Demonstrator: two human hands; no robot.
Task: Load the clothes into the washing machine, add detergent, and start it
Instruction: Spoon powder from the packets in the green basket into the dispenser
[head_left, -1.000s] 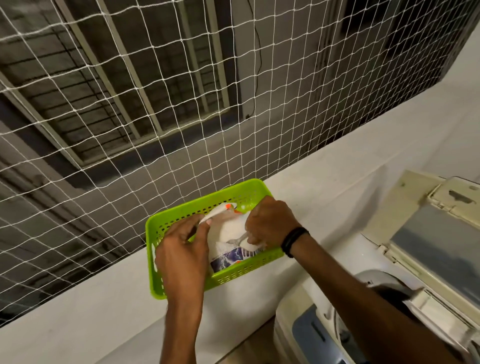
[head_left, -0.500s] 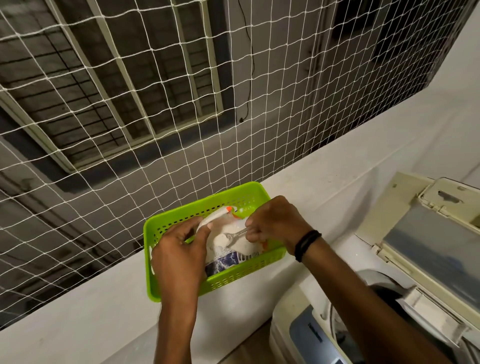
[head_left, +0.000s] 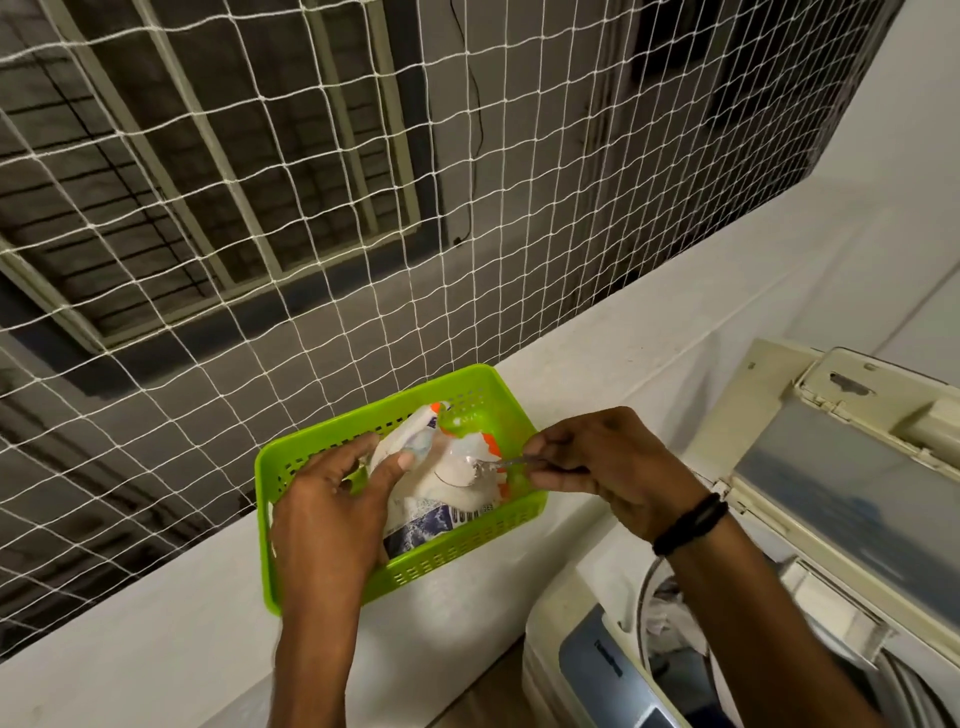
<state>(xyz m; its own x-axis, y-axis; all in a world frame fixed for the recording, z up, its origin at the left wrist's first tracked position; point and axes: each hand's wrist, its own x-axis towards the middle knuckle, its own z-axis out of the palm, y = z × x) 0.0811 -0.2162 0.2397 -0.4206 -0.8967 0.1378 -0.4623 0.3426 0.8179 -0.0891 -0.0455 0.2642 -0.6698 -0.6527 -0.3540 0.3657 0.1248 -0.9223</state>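
Head view: spoon (head_left: 485, 466) over detergent bag (head_left: 447, 493)

- A pale white, smooth ledge (head_left: 597, 364) runs diagonally below a white rope net (head_left: 363, 208).
- A lime-green perforated plastic basket (head_left: 467, 551) sits directly on the ledge, near its front edge.
- The rest of the ledge's surface shows only faint smudges and specks.

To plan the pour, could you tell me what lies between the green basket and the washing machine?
Head view: only bare white ledge separates green basket from washing machine.
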